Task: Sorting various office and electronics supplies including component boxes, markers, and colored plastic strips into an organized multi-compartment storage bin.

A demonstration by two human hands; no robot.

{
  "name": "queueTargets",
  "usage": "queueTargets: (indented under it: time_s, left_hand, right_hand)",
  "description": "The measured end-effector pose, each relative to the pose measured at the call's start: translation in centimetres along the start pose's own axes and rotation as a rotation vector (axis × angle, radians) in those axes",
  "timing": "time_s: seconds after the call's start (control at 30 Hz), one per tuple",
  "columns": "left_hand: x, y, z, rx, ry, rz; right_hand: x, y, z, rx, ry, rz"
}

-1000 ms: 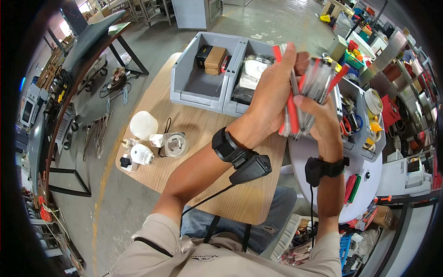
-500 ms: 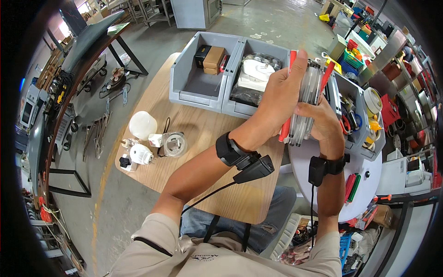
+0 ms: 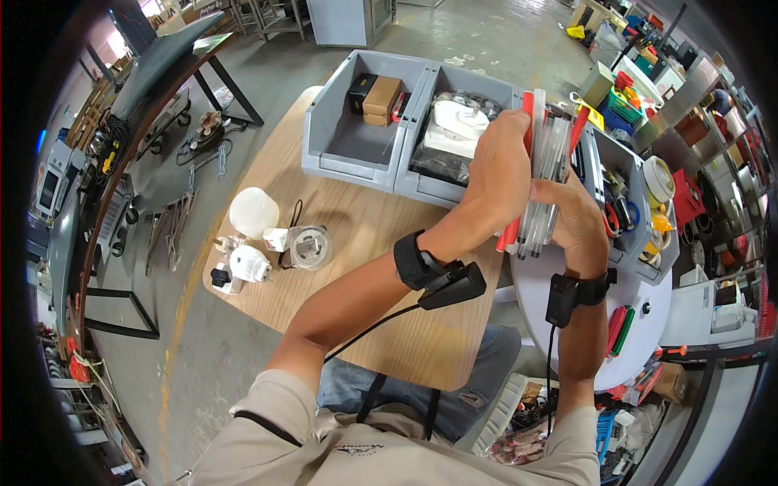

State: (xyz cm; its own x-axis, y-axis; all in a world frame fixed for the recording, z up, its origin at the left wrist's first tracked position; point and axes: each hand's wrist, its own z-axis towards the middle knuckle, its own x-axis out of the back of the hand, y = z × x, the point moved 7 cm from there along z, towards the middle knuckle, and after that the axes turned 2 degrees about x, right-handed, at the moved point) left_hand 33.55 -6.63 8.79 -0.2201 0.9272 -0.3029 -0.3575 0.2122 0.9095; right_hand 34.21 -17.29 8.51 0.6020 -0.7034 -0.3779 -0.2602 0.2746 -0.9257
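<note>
Grey workshop floor (image 3: 231, 352) spreads around you, carrying a pale wooden worktop (image 3: 369, 227) with rounded corners and, at its right, a smaller white round worktop (image 3: 644, 344). Grey open-topped plastic bins stand beyond: the left bin (image 3: 348, 170) with small boxes, the middle bin (image 3: 429, 188) with white and black items, and the right bin (image 3: 630, 256) with scissors.

Your hands meet in the air in front of these bins, near the wooden worktop's right edge. Between them stands a thick bundle of clear-barrelled plastic pens (image 3: 547, 154), close to upright. Your right hand (image 3: 579, 215) is closed around its lower part, thumb across the front; your left hand (image 3: 502, 166) lies along its left side, its fingers hidden, so how far they curl cannot be told. Slim red pens edge the bundle, one along the left (image 3: 528, 117) and one splaying outward at the top right (image 3: 579, 130).

For a steady bunch, it seems best to bear the weight in the right hand, tuck that splayed pen inward and press evenly, since smooth barrels could slip.
</note>
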Motion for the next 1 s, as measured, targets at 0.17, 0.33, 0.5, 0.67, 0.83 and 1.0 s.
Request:
queueTargets:
  time_s: [0.17,0.33,0.5,0.67,0.83,1.0]
  left_hand:
    - [-0.5,2.4,-1.3,-0.492,0.033,0.455]
    - [-0.5,5.2,-0.6,-0.410,-0.160,0.380]
    - [-1.6,3.6,-0.5,0.084,-0.351,0.119]
    - [-0.9,2.0,-0.3,0.228,-0.278,0.055]
    - [-1.0,2.5,0.0,0.136,-0.223,-0.110]
    - [-0.7,1.9,0.1,0.160,-0.205,-0.205]
  right_hand:
    - [0.5,0.2,0.5,0.080,-0.055,0.001]
    - [-0.3,-0.4,0.7,0.206,0.023,-0.147]
    - [-0.5,-0.6,0.6,0.295,0.118,-0.331]
    - [-1.1,-1.4,0.5,0.303,0.126,-0.735]
    - [-1.1,-2.1,0.5,0.325,0.200,-0.840]
    - [-0.5,-1.8,0.3,0.391,0.255,-0.858]
